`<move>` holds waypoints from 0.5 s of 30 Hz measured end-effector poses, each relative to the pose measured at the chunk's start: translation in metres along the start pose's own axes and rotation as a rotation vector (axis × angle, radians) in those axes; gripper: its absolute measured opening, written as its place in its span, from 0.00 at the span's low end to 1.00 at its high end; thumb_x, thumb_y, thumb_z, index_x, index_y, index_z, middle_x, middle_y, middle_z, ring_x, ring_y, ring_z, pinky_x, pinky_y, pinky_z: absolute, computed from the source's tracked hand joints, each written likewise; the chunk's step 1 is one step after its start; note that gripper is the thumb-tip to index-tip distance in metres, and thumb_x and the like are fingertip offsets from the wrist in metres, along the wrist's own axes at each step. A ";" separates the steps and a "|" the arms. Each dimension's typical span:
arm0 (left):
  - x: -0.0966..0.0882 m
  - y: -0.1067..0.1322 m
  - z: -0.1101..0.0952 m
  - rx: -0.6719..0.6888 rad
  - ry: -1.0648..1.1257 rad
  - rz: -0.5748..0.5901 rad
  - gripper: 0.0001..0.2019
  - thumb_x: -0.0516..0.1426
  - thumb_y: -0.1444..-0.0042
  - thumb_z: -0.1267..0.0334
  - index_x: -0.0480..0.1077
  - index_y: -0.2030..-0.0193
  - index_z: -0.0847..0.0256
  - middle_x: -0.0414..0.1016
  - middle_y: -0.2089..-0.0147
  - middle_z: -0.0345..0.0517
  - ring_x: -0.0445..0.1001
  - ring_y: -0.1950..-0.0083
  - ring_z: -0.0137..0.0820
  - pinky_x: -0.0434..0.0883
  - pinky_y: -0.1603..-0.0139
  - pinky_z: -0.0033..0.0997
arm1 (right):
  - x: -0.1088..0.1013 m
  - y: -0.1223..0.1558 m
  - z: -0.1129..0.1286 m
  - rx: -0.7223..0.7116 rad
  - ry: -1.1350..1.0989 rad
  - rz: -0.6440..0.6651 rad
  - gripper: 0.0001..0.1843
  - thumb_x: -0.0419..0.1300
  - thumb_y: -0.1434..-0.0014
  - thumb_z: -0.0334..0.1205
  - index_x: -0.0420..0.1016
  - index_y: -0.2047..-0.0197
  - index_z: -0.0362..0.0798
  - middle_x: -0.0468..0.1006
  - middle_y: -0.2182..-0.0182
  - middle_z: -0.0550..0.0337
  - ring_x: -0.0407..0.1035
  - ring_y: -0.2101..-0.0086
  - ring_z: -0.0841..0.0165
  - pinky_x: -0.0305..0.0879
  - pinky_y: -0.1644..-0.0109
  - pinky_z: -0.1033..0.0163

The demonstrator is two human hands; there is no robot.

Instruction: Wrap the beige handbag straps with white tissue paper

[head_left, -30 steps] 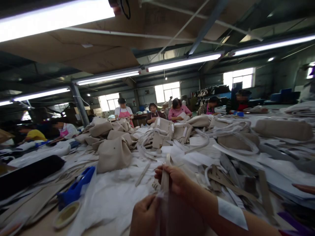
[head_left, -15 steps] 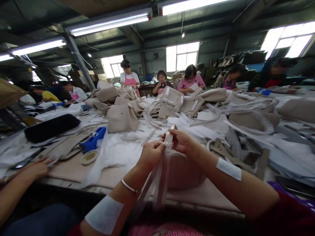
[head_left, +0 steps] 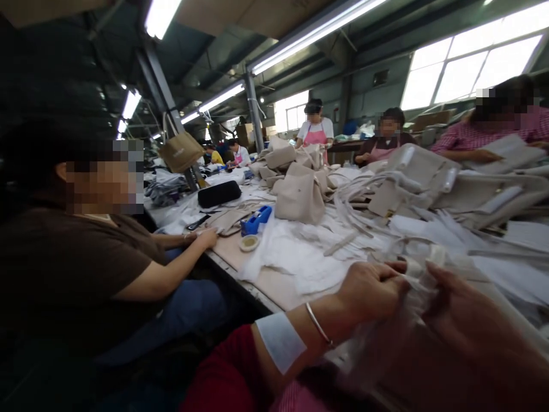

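My left hand (head_left: 372, 290) is closed in a pinch on a pale strap (head_left: 414, 269), partly covered in clear plastic wrap (head_left: 403, 326). Close against it, my right hand (head_left: 465, 312) has its thumb and fingers on the same strap, slightly blurred. The strap's upper part curves in a small loop above the fingertips, and the wrap hangs below them. Under my hands lies a brownish-beige surface (head_left: 422, 366), dim and smeared, perhaps a bag. A silver bangle is on my left wrist, and a white patch is stuck to that forearm.
On the table are a beige bag (head_left: 300, 197), a blue tape dispenser (head_left: 256, 222), a tape roll (head_left: 249, 243), white wrapping sheets (head_left: 300, 260) and a black case (head_left: 219, 194). More beige bags (head_left: 420, 171) are heaped behind. A co-worker (head_left: 86, 252) sits close at left; others work across the table.
The view has swung left, so the table and my hands appear farther right. The co-worker at left has come into fuller view. Both hands still hold the strap.
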State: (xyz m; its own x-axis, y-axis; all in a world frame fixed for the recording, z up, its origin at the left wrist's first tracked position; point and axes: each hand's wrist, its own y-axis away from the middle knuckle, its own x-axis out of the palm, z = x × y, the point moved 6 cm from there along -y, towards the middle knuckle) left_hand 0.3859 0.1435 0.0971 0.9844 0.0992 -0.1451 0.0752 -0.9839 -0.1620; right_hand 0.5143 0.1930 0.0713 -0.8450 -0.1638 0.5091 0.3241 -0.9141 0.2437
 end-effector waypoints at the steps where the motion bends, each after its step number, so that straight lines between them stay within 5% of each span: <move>1: 0.001 0.008 -0.003 0.000 -0.034 0.006 0.10 0.59 0.46 0.63 0.82 0.64 0.65 0.82 0.57 0.49 0.77 0.60 0.33 0.71 0.58 0.29 | 0.005 -0.002 0.001 0.062 -0.037 -0.016 0.16 0.50 0.34 0.39 0.79 0.64 0.47 0.82 0.67 0.46 0.77 0.72 0.63 0.77 0.69 0.62; 3: 0.002 0.022 -0.009 -0.009 -0.118 0.025 0.11 0.58 0.45 0.63 0.81 0.66 0.65 0.81 0.67 0.46 0.74 0.66 0.31 0.69 0.63 0.28 | 0.014 -0.007 0.001 0.206 -0.100 -0.055 0.24 0.44 0.30 0.43 0.78 0.64 0.41 0.81 0.70 0.42 0.77 0.72 0.60 0.77 0.70 0.58; 5: -0.002 0.030 -0.010 -0.013 -0.195 0.028 0.12 0.57 0.43 0.62 0.81 0.67 0.65 0.79 0.71 0.44 0.71 0.69 0.30 0.66 0.66 0.28 | 0.020 -0.015 0.004 0.255 -0.094 -0.045 0.18 0.48 0.32 0.35 0.76 0.65 0.39 0.80 0.75 0.47 0.74 0.77 0.65 0.73 0.75 0.63; 9: -0.008 0.030 0.001 -0.123 -0.124 0.034 0.13 0.58 0.44 0.59 0.80 0.68 0.66 0.76 0.74 0.43 0.67 0.72 0.29 0.63 0.69 0.27 | 0.019 -0.021 0.011 0.139 -0.141 -0.103 0.14 0.52 0.36 0.25 0.76 0.68 0.39 0.81 0.73 0.49 0.75 0.75 0.68 0.74 0.68 0.65; 15: -0.002 0.023 -0.003 -0.248 0.109 0.037 0.15 0.63 0.48 0.53 0.80 0.68 0.67 0.75 0.75 0.42 0.66 0.74 0.27 0.62 0.72 0.25 | 0.028 0.013 0.014 -0.149 -0.095 -0.010 0.10 0.61 0.40 0.35 0.81 0.68 0.39 0.82 0.71 0.50 0.75 0.70 0.66 0.72 0.63 0.64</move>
State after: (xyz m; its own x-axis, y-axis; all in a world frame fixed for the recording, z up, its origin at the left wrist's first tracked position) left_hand 0.3863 0.1198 0.0962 0.9975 0.0595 -0.0382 0.0626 -0.9942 0.0870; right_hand 0.5010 0.1821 0.1002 -0.8018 -0.1250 0.5844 0.2428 -0.9617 0.1275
